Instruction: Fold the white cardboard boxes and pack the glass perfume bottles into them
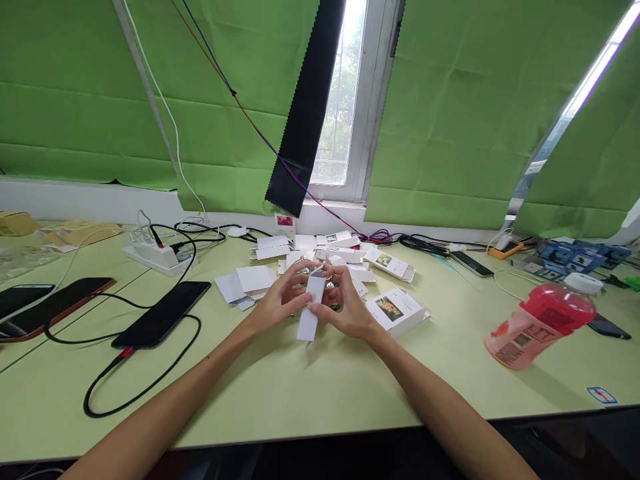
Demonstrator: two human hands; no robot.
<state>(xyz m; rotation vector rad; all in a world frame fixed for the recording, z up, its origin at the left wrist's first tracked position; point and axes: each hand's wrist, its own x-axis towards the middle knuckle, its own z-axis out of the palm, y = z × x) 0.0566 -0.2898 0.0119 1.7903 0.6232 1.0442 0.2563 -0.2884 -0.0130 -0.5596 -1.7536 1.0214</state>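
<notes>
Well inside table edge (300, 435), handheld carton (307, 325).

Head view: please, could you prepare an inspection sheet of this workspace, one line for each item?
Surface: pale green table.
Job's things: narrow white carton between the hands; more white boxes around and behind.
Clutter: phone at left; bottle with pink label at right.
Hands: left hand and right hand both grip the carton.
Cables: black cable plugged into that phone; power strip behind.
Surroundings: green blinds, window between.
</notes>
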